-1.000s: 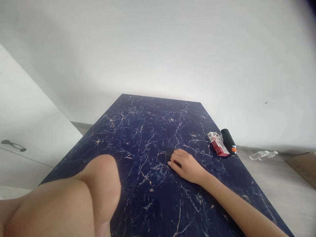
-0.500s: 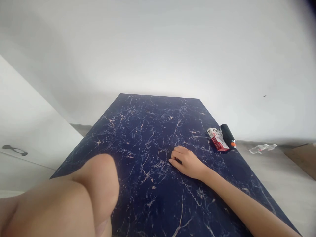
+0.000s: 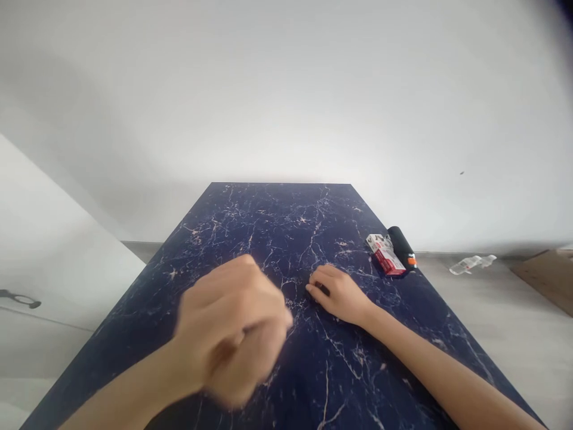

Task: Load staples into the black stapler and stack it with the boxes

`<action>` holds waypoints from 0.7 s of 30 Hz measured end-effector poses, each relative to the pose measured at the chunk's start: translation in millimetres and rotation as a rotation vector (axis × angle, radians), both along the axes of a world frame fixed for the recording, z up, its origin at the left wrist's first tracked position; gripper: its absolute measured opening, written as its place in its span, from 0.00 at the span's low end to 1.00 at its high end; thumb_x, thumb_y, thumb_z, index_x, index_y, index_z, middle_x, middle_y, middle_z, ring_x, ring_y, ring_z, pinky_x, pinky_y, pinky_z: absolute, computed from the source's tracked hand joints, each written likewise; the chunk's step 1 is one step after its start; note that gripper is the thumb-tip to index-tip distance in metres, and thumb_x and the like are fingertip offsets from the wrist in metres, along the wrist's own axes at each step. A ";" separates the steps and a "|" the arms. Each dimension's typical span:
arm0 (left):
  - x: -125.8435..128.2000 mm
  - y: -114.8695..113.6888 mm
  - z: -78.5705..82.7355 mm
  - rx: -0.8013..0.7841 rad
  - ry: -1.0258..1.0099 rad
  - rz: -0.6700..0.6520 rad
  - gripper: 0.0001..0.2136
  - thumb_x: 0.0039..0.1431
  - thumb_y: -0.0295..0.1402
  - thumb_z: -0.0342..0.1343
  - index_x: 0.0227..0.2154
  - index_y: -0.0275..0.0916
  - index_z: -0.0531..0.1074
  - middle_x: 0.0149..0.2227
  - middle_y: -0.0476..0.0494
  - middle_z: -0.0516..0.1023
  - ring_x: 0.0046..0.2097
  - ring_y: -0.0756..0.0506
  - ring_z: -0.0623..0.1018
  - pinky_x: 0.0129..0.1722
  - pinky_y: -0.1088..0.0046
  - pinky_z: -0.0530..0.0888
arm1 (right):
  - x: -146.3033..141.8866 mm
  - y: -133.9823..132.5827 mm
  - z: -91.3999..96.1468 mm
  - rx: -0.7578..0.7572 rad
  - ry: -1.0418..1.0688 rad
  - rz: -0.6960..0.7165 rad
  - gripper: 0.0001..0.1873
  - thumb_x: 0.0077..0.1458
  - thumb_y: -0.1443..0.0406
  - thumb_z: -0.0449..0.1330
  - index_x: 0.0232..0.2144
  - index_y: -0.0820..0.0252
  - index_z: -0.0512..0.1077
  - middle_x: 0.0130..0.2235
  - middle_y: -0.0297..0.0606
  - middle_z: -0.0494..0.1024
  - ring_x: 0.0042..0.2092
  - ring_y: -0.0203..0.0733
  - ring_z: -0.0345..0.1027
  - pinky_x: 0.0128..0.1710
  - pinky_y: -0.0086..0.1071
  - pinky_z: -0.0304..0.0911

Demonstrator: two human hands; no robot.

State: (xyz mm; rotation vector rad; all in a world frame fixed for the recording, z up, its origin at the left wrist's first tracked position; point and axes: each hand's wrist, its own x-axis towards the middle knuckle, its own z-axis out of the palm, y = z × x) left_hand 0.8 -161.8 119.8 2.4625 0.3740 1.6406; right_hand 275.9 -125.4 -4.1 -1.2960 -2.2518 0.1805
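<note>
- Along the right-hand border of the dark blue marbled table (image 3: 268, 215): red-and-white box (image 3: 387, 257), with black cylinder (image 3: 401, 246) just beside, on the outer side; contact between the two not certain.
- Long axes of both: roughly parallel, running from far left to near right, much in line with that border of the table; orange band (image 3: 412, 261) at the near end of the cylinder.
- Nearer to the box: right hand (image 3: 338, 292), near but clearly apart, with box and cylinder beyond the wrist, outward to the right and slightly farther off.
- State of the right hand: apparently resting on the tabletop, knuckles up, narrow, fingers curled toward the thumb around a small dark hollow; fingertips directed left, away from the box; no object visible in the grasp.
- Well apart from the box, on the left and closer to the camera: left hand (image 3: 235, 328), apparently raised above the tabletop, blurred, folded into a loose fist; no object visible within, though not clear enough to rule out something small.
- Between left hand and box: right hand.
</note>
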 end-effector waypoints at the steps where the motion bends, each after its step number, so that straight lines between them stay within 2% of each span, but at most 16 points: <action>1: 4.9 20.2 -6.6 -0.007 0.014 -0.021 0.09 0.64 0.23 0.51 0.32 0.42 0.72 0.24 0.54 0.73 0.23 0.52 0.69 0.25 0.75 0.67 | 5.8 2.2 1.9 0.039 0.028 -0.091 0.09 0.68 0.62 0.55 0.34 0.56 0.70 0.34 0.36 0.74 0.38 0.42 0.68 0.39 0.35 0.62; 3: 1.7 55.0 -34.3 -0.098 0.118 0.083 0.10 0.66 0.26 0.51 0.30 0.41 0.72 0.24 0.52 0.75 0.26 0.51 0.72 0.28 0.74 0.68 | 21.5 8.5 6.3 0.135 0.066 -0.284 0.11 0.68 0.61 0.55 0.33 0.56 0.71 0.33 0.36 0.75 0.37 0.42 0.68 0.38 0.35 0.62; 5: -14.1 80.2 -70.4 -0.283 0.202 0.301 0.10 0.69 0.30 0.51 0.30 0.40 0.73 0.27 0.50 0.76 0.29 0.50 0.74 0.31 0.74 0.69 | 40.9 15.8 10.4 0.224 0.063 -0.442 0.12 0.68 0.60 0.55 0.32 0.57 0.71 0.32 0.37 0.75 0.36 0.43 0.68 0.38 0.35 0.61; 7: -32.4 97.1 -100.6 -0.406 0.349 0.354 0.12 0.69 0.35 0.51 0.30 0.40 0.74 0.26 0.50 0.76 0.28 0.50 0.74 0.31 0.74 0.68 | 60.9 22.1 14.0 0.298 0.002 -0.565 0.13 0.67 0.60 0.54 0.33 0.57 0.73 0.33 0.39 0.76 0.38 0.46 0.69 0.41 0.37 0.62; 9: -44.7 108.1 -117.1 -0.485 0.414 0.384 0.14 0.70 0.38 0.50 0.30 0.40 0.75 0.25 0.51 0.76 0.26 0.50 0.73 0.30 0.74 0.67 | 78.8 25.4 17.8 0.340 -0.096 -0.680 0.13 0.66 0.60 0.53 0.38 0.59 0.75 0.39 0.45 0.77 0.43 0.51 0.68 0.46 0.41 0.62; 11: -48.4 114.3 -120.8 -0.527 0.424 0.411 0.15 0.70 0.39 0.49 0.30 0.41 0.75 0.26 0.51 0.77 0.26 0.49 0.72 0.30 0.73 0.66 | 94.5 25.0 22.4 0.326 -0.186 -0.817 0.17 0.65 0.58 0.52 0.48 0.60 0.74 0.48 0.51 0.75 0.50 0.58 0.66 0.50 0.47 0.61; 14: -45.2 116.3 -116.3 -0.533 0.478 0.415 0.15 0.70 0.40 0.49 0.31 0.41 0.76 0.27 0.51 0.78 0.27 0.48 0.73 0.30 0.72 0.65 | 118.0 20.1 28.9 0.202 -0.284 -1.049 0.29 0.64 0.53 0.52 0.62 0.62 0.65 0.58 0.60 0.68 0.57 0.68 0.62 0.52 0.57 0.59; 17: -43.7 115.1 -113.5 -0.505 0.599 0.368 0.15 0.71 0.40 0.49 0.33 0.43 0.77 0.29 0.50 0.79 0.29 0.47 0.75 0.35 0.70 0.67 | 144.2 15.7 31.0 -0.116 -0.273 -1.204 0.36 0.62 0.49 0.52 0.63 0.68 0.62 0.53 0.65 0.73 0.52 0.69 0.69 0.47 0.57 0.63; 19: -45.8 115.6 -113.9 -0.492 0.647 0.341 0.15 0.71 0.40 0.48 0.34 0.44 0.78 0.31 0.50 0.81 0.30 0.47 0.75 0.41 0.68 0.68 | 159.6 14.8 29.6 -0.348 -0.226 -1.203 0.35 0.61 0.47 0.52 0.58 0.69 0.67 0.45 0.63 0.77 0.45 0.65 0.73 0.42 0.51 0.66; 21: -49.0 117.5 -114.3 -0.496 0.658 0.340 0.16 0.72 0.41 0.47 0.35 0.45 0.79 0.32 0.50 0.81 0.30 0.46 0.75 0.44 0.65 0.69 | 168.7 15.1 27.4 -0.438 -0.203 -1.170 0.31 0.60 0.48 0.53 0.53 0.68 0.72 0.41 0.60 0.78 0.42 0.62 0.75 0.38 0.45 0.66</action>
